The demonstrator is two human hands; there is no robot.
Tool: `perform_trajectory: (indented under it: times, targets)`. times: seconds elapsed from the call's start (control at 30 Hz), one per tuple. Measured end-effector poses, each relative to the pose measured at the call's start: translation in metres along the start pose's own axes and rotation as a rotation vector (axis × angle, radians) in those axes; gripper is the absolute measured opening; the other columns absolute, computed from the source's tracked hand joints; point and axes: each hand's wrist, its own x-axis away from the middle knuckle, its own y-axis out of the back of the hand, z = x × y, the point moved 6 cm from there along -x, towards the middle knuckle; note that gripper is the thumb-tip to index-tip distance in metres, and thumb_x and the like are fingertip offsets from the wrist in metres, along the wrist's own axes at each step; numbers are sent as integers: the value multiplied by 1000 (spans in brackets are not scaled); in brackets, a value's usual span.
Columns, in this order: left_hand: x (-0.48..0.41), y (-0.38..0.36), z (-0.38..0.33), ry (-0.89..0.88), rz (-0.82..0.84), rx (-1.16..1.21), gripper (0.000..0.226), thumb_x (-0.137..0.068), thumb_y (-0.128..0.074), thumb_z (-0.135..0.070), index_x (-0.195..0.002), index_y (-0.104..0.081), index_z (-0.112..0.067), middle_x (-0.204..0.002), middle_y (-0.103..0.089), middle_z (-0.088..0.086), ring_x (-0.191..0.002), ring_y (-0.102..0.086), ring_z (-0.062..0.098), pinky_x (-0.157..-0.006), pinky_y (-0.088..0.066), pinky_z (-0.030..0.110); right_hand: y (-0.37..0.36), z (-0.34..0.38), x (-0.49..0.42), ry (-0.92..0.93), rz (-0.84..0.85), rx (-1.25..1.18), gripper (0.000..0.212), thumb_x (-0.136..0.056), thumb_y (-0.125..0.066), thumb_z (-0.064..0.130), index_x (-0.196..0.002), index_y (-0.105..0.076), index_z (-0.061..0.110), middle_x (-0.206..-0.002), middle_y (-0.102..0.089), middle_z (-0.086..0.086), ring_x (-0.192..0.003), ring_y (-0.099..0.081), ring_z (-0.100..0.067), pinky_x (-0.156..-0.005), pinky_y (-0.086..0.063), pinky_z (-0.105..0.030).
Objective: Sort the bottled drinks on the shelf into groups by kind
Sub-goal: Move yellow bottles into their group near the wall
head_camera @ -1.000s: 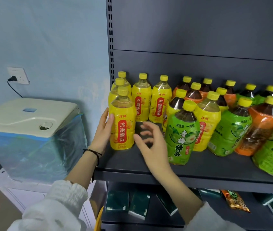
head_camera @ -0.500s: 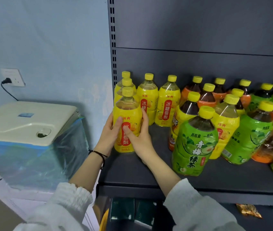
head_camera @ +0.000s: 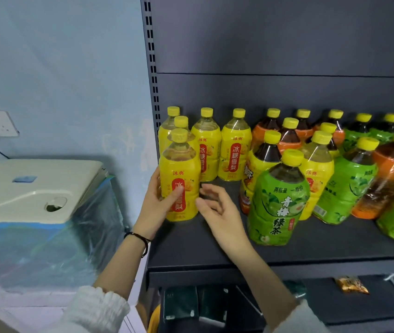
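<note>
On my feed the dark grey shelf [head_camera: 215, 253] fills the right of the view, and its board carries all the bottled drinks. To its left, against the pale blue wall, I see a white-lidded box [head_camera: 34, 186] wrapped in clear plastic. A cluster of yellow-labelled bottles [head_camera: 235, 155] stands upright at the board's left end. Orange-labelled bottles [head_camera: 289, 138] sit behind the middle, and green-labelled ones [head_camera: 349, 186] lean at the right, mixed with another yellow bottle and an orange one. A large green tea bottle [head_camera: 278, 200] stands near the front edge, apart from the yellow cluster. The front yellow bottle [head_camera: 181, 169] stands upright at the far left, just ahead of two more of its kind. The left hand [head_camera: 152, 205] grasps it, thumb across the red label and palm against its left side. The right hand [head_camera: 217, 207] is released, fingers loosely spread just beside that bottle's right side; it is blurred, so I cannot tell whether it touches. A dark bracelet [head_camera: 140, 236] circles the left wrist.
</note>
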Motion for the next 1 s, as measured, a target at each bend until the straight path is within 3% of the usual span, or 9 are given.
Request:
perform_trajectory:
  times: [0.1,0.23,0.33,0.43,0.5,0.6,0.73,0.87,1.0]
  targets:
    - [8,-3,3,-19,10,-47,85,-71,-68,-51,-145,-32,-29,-131,-56,-13,-111,-58,0,-85,-53,18,42,3,38,-20,-154,-81,19,-84,-66,28,-101,-67,20,-100,-71,2,-96,-68,-15,-86,-52,-29]
    - [11,-8,-4,-5,70,-84,83,-75,-70,-51,-146,-30,-33,-139,-52,-8,-118,-55,1,-92,-51,25,121,8,85,34,-663,-34,3,-88,-66,19,-86,-65,19,-76,-60,-1,-73,-54,-16,-67,-48,-23]
    - [28,-7,-9,-18,-275,-248,86,-82,-70,-35,-151,-18,-27,-154,-31,2,-136,-33,10,-108,-36,35,156,5,81,20,-617,56,35,-85,-70,27,-117,-56,26,-101,-51,1,-86,-51,-10,-75,-46,-26]
    - [65,-33,-28,-137,-633,-419,75,-79,-76,-30,-140,-37,-13,-139,-42,12,-130,-35,25,-109,-29,41,166,-3,57,-31,-403,99,56,-87,-67,32,-135,-40,41,-134,-45,4,-117,-50,-8,-83,-47,-17]
    - [78,-70,-34,-220,-548,-365,63,-77,-74,-34,-132,-44,-20,-130,-41,2,-125,-37,22,-106,-30,32,164,-8,46,-42,-301,62,51,-86,-67,37,-127,-40,52,-138,-48,4,-123,-50,-12,-83,-48,-16]
    - [77,-130,-28,-184,-199,-265,63,-74,-68,-51,-129,-40,-37,-127,-32,-22,-127,-37,11,-108,-32,29,169,-9,40,-12,-240,71,50,-75,-73,52,-116,-46,61,-134,-54,4,-119,-55,-14,-91,-51,-29]
    - [63,-179,-22,-63,23,-149,87,-66,-71,-63,-139,-30,-41,-144,-34,-12,-134,-35,5,-110,-35,30,191,-8,39,17,-192,70,44,-86,-64,35,-128,-51,36,-129,-56,3,-112,-57,-6,-84,-48,-14]
    - [57,-193,-25,-73,14,-57,81,-70,-76,-39,-137,-31,-37,-134,-47,-15,-119,-47,-10,-95,-44,13,230,-16,36,15,-353,121,75,-78,-64,46,-144,-36,26,-141,-37,6,-128,-43,-10,-105,-40,-30]
    - [57,-195,-26,-101,-48,-63,73,-70,-72,-33,-132,-33,-36,-127,-48,-19,-112,-49,-15,-90,-44,10,234,-31,19,-46,-277,173,94,-77,-67,48,-152,-16,22,-153,-22,2,-140,-30,-15,-115,-31,-40]
